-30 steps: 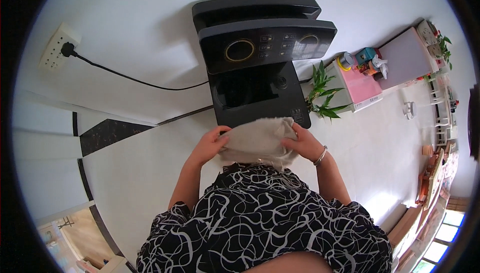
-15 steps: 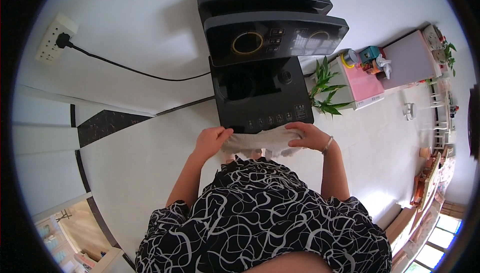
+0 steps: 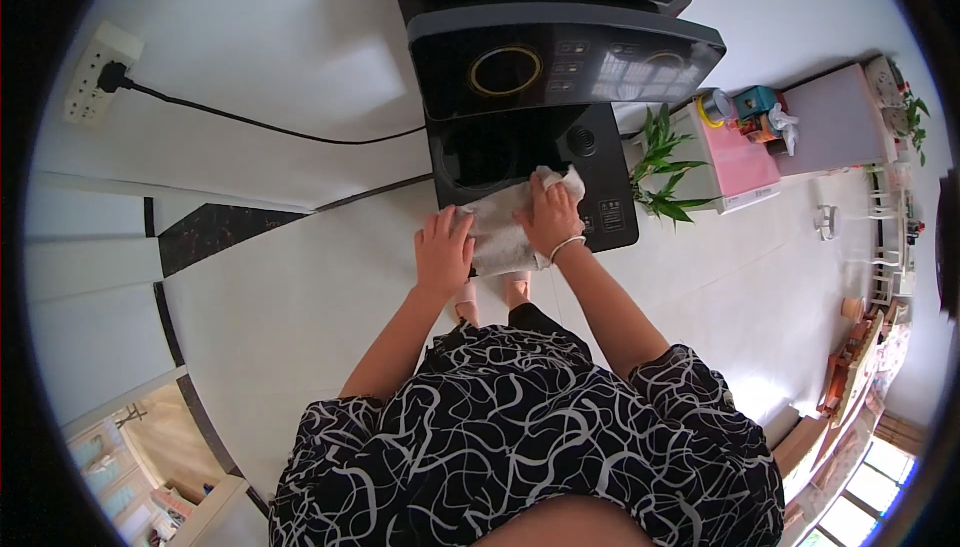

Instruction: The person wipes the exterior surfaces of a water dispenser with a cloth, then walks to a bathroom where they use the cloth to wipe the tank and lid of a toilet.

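Note:
In front of me stands a glossy black appliance (image 3: 610, 182) with a flat top and a round grille. A crumpled greyish-white cloth (image 3: 505, 237) lies over the front of that top. My right hand (image 3: 550, 215) rests on the cloth with its fingers stretched out, pressing it against the surface. My left hand (image 3: 443, 249) is at the cloth's left edge, fingers spread over the appliance's front left corner. Part of the cloth and the row of icons beneath it are hidden.
Behind the top rises a slanted black panel (image 3: 560, 62) with gold rings. A black cord (image 3: 270, 132) runs left to a white power strip (image 3: 97, 77). Close on the right are a leafy green plant (image 3: 665, 167) and a pink-topped white cabinet (image 3: 735, 162) bearing several small items.
The cloth, held between both hands at the front edge before, now lies on the appliance's top. My right hand moved forward and left onto it; my left hand's fingers have opened out.

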The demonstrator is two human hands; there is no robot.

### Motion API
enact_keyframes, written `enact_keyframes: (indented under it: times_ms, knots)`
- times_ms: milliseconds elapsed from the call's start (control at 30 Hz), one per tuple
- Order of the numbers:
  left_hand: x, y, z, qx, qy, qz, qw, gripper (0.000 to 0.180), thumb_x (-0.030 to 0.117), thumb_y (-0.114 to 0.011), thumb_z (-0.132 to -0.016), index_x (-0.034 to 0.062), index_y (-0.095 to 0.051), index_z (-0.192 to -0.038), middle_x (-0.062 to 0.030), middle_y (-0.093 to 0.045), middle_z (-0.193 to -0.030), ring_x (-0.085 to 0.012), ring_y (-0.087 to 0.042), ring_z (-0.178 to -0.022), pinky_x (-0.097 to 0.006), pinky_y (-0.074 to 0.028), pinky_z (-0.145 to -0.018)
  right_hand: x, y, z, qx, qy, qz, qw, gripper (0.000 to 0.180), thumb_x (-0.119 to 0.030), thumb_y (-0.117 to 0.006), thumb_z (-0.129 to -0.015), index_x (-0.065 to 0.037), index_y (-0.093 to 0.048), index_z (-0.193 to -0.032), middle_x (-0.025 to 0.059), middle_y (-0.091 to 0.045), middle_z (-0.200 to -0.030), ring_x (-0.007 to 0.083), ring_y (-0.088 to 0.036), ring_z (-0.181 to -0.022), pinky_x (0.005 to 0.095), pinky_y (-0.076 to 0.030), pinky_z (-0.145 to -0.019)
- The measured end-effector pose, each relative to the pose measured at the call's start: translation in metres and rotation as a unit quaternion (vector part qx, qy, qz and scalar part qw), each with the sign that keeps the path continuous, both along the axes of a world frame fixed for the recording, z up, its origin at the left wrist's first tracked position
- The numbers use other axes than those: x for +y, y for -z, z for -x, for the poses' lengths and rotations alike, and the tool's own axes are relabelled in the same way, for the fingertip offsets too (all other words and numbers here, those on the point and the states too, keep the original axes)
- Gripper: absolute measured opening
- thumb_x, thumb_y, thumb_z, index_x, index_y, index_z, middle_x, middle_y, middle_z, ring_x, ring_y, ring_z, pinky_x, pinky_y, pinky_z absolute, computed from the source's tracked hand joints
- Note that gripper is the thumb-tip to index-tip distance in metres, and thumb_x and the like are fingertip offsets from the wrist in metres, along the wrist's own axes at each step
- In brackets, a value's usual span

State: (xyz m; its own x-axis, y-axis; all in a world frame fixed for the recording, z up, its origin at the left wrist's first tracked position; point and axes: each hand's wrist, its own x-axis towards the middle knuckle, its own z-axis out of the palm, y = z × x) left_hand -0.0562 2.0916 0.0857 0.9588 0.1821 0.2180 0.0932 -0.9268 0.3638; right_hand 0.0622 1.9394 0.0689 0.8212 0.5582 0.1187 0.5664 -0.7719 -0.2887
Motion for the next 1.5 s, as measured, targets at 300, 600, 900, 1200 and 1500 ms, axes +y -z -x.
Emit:
enact_keyframes:
  times_ms: [300,600,900,1200,1500]
  knots:
    - [0.005,0.016,0.031,0.001,-0.03,0.146,0.989,0.027,0.005,-0.047,-0.075,0.0016,-0.048,-0.101,-0.0149,-0.042,-0.105,-0.0326,-0.043,-0.092,-0.037,-0.039,-0.077,0.038,0.004,0.064,-0.107,-0.259,-0.072,0.957,0.044,-0.014,-0.047,-0.072,-0.005,-0.038,-0.114,0.0131,-0.052,-0.088,0.0274,-0.05,-0.084,0.0395,-0.039,-0.075]
    - [0.013,0.033,0.023,-0.117,-0.202,0.236,0.943,0.021,0.001,-0.053,-0.07,0.0008,-0.049,-0.09,-0.0149,-0.045,-0.097,-0.0286,-0.05,-0.079,-0.032,-0.044,-0.065,0.089,0.011,0.035,-0.027,-0.14,-0.085,0.986,0.02,-0.012,-0.049,-0.069,-0.009,-0.049,-0.089,0.0076,-0.051,-0.074,0.0249,-0.049,-0.076,0.0347,-0.043,-0.063]
    - [-0.016,0.024,0.076,-0.069,-0.079,0.308,0.946,0.019,0.002,-0.053,-0.073,-0.0002,-0.051,-0.091,-0.0132,-0.048,-0.094,-0.0239,-0.052,-0.07,-0.028,-0.044,-0.056,0.038,-0.007,0.083,-0.048,-0.254,0.0,0.966,0.033,-0.019,-0.049,-0.069,-0.015,-0.052,-0.102,0.0017,-0.054,-0.082,0.0214,-0.047,-0.077,0.0347,-0.037,-0.07]
    - [-0.011,0.013,0.023,-0.01,-0.031,0.348,0.937,0.014,0.003,-0.053,-0.073,0.0,-0.055,-0.086,-0.0105,-0.051,-0.088,-0.0222,-0.054,-0.066,-0.027,-0.044,-0.058,0.03,-0.002,0.045,0.117,-0.025,-0.106,0.987,0.03,-0.014,-0.051,-0.069,-0.016,-0.045,-0.099,0.0104,-0.052,-0.082,0.0298,-0.052,-0.072,0.0404,-0.045,-0.056]
    - [-0.08,0.007,-0.073,-0.027,0.093,0.329,0.94,0.016,0.003,-0.052,-0.071,0.0018,-0.054,-0.087,-0.0138,-0.05,-0.089,-0.0308,-0.051,-0.079,-0.033,-0.042,-0.069,-0.058,-0.01,-0.041,0.025,0.214,-0.071,0.974,0.029,-0.022,-0.056,-0.069,-0.022,-0.053,-0.098,0.0064,-0.05,-0.091,0.0259,-0.047,-0.091,0.0355,-0.045,-0.066]
